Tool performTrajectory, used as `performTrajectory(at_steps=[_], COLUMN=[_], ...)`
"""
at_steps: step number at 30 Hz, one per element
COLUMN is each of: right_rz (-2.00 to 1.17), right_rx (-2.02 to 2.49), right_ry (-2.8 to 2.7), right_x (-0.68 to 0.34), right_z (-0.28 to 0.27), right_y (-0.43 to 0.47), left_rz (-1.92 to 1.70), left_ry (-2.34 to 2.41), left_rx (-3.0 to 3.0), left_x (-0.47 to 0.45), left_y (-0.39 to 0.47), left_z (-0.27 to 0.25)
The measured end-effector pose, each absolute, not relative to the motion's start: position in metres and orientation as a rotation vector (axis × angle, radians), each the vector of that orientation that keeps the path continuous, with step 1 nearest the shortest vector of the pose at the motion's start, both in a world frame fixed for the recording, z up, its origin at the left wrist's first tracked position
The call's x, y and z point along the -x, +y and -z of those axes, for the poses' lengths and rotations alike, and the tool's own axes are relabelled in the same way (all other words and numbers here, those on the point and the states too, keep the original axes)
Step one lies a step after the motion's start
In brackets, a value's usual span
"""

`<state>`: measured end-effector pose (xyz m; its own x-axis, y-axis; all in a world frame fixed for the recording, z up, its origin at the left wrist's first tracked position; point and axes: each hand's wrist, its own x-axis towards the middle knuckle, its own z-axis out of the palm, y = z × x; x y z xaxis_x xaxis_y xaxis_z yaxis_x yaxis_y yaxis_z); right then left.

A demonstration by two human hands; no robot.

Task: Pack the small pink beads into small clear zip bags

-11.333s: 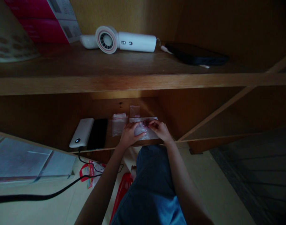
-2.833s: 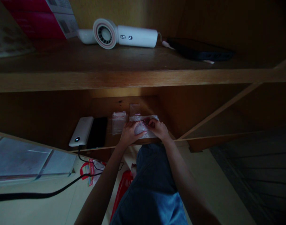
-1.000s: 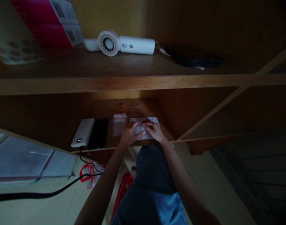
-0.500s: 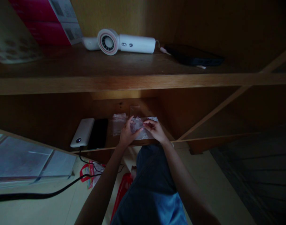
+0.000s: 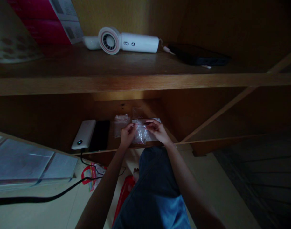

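Note:
A small clear plastic bag [image 5: 141, 135] hangs between my two hands above the lower shelf. My left hand [image 5: 127, 135] pinches its upper left corner, and my right hand [image 5: 157, 129] grips the upper right corner. Whatever is inside the bag is too small to make out. Under it lies a pale sheet [image 5: 152, 137], partly covered by the bag and my fingers. Left of my left hand rests a stack of clear plastic bags [image 5: 121, 125]. Behind the sheet, another flat clear bag [image 5: 137, 112] lies on the wood.
A white power bank [image 5: 84, 135] with a plugged-in cable and a black phone [image 5: 100, 135] lie on the left. The upper shelf's edge [image 5: 145, 83] overhangs; it bears a white handheld fan [image 5: 139, 43], a dark phone [image 5: 199, 55] and pink boxes [image 5: 45, 28].
The bag has turned from lying flattish to hanging down between my hands, its top edge stretched. My left hand has lowered slightly, its fingers drawing together into a pinch.

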<state>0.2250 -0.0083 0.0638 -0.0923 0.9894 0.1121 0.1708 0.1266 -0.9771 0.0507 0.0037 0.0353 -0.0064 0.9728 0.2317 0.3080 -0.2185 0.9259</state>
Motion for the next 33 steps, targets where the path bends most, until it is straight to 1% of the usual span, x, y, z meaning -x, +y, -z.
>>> performTrajectory(at_steps=[12, 18, 22, 33], right_rz=[-0.999, -1.06, -1.046, -0.877], right_rx=[1.2, 1.168, 1.124, 1.167], right_ry=[-1.487, -1.513, -1.509, -1.575], right_x=[-0.2244, -0.2242, -0.2231, -0.2192], right_z=[-0.0621, -0.0576, -0.0563, -0.0559], right_y=[-0.0084, -0.007, -0.0059, -0.0057], left_rz=[-1.262, -1.264, -1.273, -1.285], left_ry=[1.278, 1.249, 1.215, 1.229], left_rx=[-1.544, -1.539, -1.586, -1.649], left_x=[-0.0494, -0.0491, -0.0498, -0.049], left_y=[0.0047, 0.0042, 0.004, 0.0045], left_z=[-0.0324, -0.0353, -0.0383, -0.0357])
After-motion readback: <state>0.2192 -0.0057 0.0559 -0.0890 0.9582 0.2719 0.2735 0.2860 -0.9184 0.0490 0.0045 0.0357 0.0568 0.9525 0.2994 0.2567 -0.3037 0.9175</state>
